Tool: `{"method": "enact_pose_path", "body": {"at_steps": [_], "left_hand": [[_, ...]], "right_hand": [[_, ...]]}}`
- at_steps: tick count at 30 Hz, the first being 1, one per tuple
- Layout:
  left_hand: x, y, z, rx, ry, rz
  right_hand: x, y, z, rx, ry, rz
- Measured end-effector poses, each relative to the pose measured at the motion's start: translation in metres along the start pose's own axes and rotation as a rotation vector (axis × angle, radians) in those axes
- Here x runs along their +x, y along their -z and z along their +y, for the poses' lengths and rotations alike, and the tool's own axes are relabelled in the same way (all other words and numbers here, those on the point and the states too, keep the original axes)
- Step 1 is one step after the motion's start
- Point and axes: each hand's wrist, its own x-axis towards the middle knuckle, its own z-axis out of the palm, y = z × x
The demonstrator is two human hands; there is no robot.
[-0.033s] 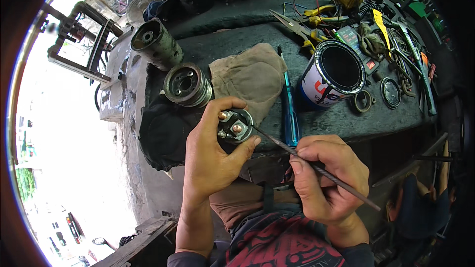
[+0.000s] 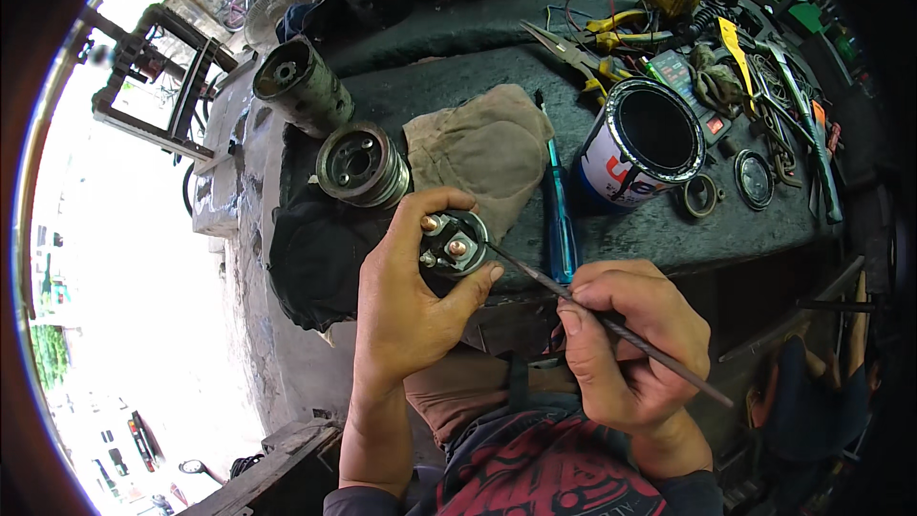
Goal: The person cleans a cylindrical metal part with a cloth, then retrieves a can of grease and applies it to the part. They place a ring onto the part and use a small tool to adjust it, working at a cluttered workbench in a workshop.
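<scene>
A round starter solenoid [image 2: 458, 247] with copper terminal bolts and nuts faces up, and my left hand [image 2: 409, 311] curls its thumb and fingers around the rim. Between the thumb and fingers of my right hand [image 2: 638, 339] is a thin dark rod [image 2: 659, 355], held like a pencil. Its narrow tip meets the right edge of the solenoid's face; whether it is a slim brush or a scriber I cannot tell. Just beyond the solenoid lies a folded brown cloth [image 2: 482, 148]. A screwdriver [image 2: 562, 220] with a blue handle rests to the cloth's right.
An open can [image 2: 626, 167] smeared with black stands on the dark bench. Left of the cloth are a grooved metal pulley [image 2: 363, 167] and a metal cylinder [image 2: 310, 96]. Pliers [image 2: 573, 53], a yellow-handled tool [image 2: 735, 53] and several loose tools crowd the bench's right side.
</scene>
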Motion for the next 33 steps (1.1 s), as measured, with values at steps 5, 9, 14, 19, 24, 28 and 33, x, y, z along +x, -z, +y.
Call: {"method": "enact_pose_path", "body": {"at_steps": [5,9,14,19,24,28,33], "left_hand": [[0.0033,-0.0007,0.0001,-0.048,0.024,-0.006],[0.0035,-0.0008,-0.0018,-0.049,0.008,-0.007],[0.0046,-0.0009,-0.0058,-0.028,-0.023,-0.006],[0.0039,-0.0012,-0.0058,-0.048,-0.005,-0.006],[0.0042,-0.0002,-0.0015,-0.030,0.007,-0.017],[0.0052,-0.0010,-0.0010,-0.018,-0.047,-0.005],[0.0026,-0.0003,-0.0034,-0.023,-0.014,-0.005]], "right_hand": [[0.0026,0.0005,0.0030,0.045,0.000,0.059],[0.0029,0.0015,0.0030,0.040,-0.006,0.053],[0.0022,-0.0004,0.0026,0.048,-0.042,0.045],[0.0038,-0.0017,0.0053,0.020,0.009,0.031],[0.0049,0.0025,0.0032,0.054,-0.075,0.039],[0.0033,0.0045,-0.0002,0.064,-0.084,0.069],[0.0019,-0.0006,0.0025,0.087,-0.101,0.074]]}}
